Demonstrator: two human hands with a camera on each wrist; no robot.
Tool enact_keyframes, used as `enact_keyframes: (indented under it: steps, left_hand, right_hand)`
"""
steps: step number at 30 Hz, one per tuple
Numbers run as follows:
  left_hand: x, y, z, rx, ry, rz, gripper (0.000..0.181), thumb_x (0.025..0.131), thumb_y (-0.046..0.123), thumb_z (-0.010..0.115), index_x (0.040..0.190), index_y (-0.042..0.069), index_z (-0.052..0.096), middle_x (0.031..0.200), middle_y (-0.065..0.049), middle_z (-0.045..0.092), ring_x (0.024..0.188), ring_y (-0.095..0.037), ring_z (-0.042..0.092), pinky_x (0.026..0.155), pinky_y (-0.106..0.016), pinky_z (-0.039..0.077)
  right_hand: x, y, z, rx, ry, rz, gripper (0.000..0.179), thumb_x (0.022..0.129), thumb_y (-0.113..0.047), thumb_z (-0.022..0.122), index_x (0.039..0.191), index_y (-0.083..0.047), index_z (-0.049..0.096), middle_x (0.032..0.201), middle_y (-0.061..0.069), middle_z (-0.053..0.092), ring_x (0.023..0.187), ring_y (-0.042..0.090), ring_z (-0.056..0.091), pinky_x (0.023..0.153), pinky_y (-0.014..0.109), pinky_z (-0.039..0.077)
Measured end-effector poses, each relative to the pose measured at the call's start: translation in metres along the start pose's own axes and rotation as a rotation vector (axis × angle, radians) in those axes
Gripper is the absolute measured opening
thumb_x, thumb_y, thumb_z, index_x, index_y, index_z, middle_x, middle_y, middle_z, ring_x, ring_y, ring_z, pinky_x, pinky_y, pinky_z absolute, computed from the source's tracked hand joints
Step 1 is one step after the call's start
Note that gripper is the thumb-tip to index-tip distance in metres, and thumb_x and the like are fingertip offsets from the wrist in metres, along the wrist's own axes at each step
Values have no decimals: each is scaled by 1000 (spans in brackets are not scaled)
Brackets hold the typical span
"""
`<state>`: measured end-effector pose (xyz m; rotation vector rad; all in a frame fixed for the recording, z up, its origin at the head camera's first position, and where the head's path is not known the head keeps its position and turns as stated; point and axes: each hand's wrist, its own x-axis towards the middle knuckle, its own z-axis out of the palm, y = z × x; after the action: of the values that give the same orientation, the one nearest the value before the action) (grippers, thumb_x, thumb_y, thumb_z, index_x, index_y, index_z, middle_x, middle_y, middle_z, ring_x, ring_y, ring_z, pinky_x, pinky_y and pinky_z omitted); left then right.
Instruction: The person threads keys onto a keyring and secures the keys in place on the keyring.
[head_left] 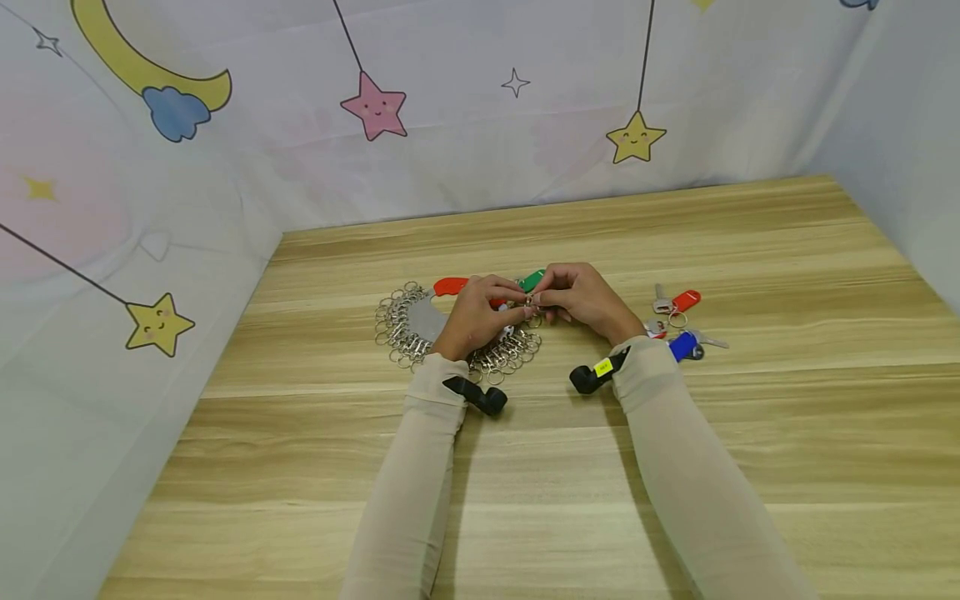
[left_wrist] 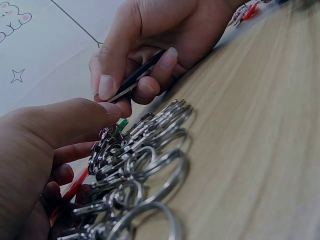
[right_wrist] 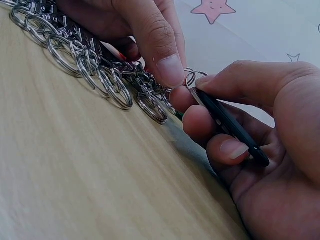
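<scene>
Both hands meet over a round grey holder [head_left: 426,321] whose edge is lined with metal snap hooks and split rings [head_left: 498,360]. My left hand [head_left: 480,310] pinches a small metal ring [right_wrist: 191,77] between thumb and fingertip, its other fingers curled below. Thumb and fingers of my right hand [head_left: 581,296] grip a slim black key tag [right_wrist: 227,125] with a silver metal edge, its end right at that ring. A green tag [head_left: 532,280] lies just behind the fingertips, and a red part [head_left: 450,286] of the holder shows past the left hand.
Right of the right hand, on the wooden table [head_left: 787,275], lie a red tag [head_left: 686,301] with a key [head_left: 661,300] and ring, and a blue tag [head_left: 682,345] with keys. Patterned cloth walls [head_left: 465,167] stand at the back and sides.
</scene>
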<state>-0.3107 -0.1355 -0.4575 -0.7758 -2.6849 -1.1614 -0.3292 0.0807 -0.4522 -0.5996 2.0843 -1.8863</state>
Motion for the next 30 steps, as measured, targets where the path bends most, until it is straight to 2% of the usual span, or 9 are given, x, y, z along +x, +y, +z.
enact_keyframes:
  steps: [8,15,30]
  left_hand:
    - [-1,1,0,-11,0,-16,24,91,26,78,110,10,79,120,-2,66,113,-20,52,101,-38,36]
    - [-1,0,1,-15,4,-36,24,91,27,78,109,11,80,119,0,66,110,-20,50,93,-36,41]
    - [0,-1,1,-24,3,-29,23,91,27,78,108,11,80,118,1,67,109,-19,50,92,-36,40]
  right_hand:
    - [0,-1,0,1,-7,-1,12,96,-5,69,97,7,69,84,25,64,55,22,54,48,27,42]
    - [0,2,-2,8,-14,-13,12,96,-4,68,97,8,69,84,25,64,55,22,54,48,27,42]
    - [0,2,-1,4,-20,-19,11,96,-5,70,97,6,69,84,25,64,55,23,54,48,28,42]
